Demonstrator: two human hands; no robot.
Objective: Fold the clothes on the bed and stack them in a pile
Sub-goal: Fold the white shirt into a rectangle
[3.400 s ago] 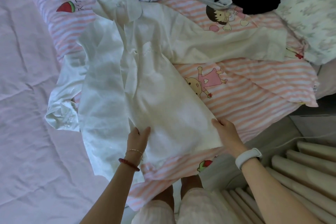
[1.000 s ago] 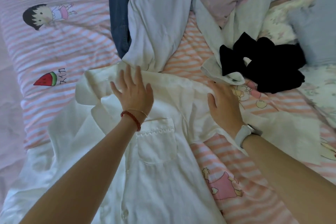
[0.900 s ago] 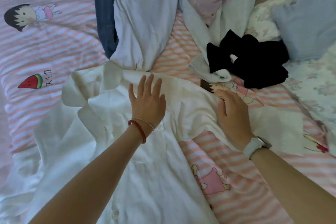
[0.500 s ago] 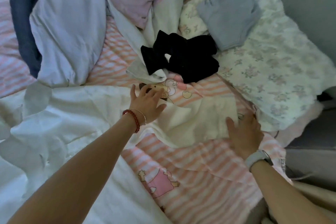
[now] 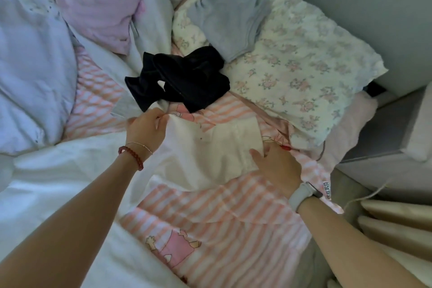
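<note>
Head view: the hands have been moved off the collar and chest of the white shirt (image 5: 70, 184), where they were lying flat a second ago, and out along its sleeve (image 5: 210, 147) toward 2 o'clock. The smoothing of the body is judged finished; the sleeve is now being taken up, probably to be folded inward over the body.

The left hand (image 5: 146, 130) is being closed on the upper edge of the sleeve, with the fingers curled round a pinch of cloth at about 11 o'clock of the sleeve. The right hand (image 5: 278, 166) is being laid on the sleeve's far end at about 4 o'clock; its fingers appear fairly straight, and whether any cloth is being gripped underneath cannot be told.

The sleeve is being stretched between the two hands over the striped sheet (image 5: 233, 217). The shirt body is lying at 8 o'clock of the left hand, under the left forearm, and is reaching to the frame's lower left.

Unfolded clothes are still lying beyond the hands: a black garment (image 5: 182, 82) just past the left hand at 12 o'clock, a pink top (image 5: 100, 2) at 11 o'clock, a grey-blue piece (image 5: 229, 14) at 1 o'clock, and a pale blue garment (image 5: 30, 65) at 10 o'clock. No pile is being seen, so the task is judged to be at an early stage.
</note>
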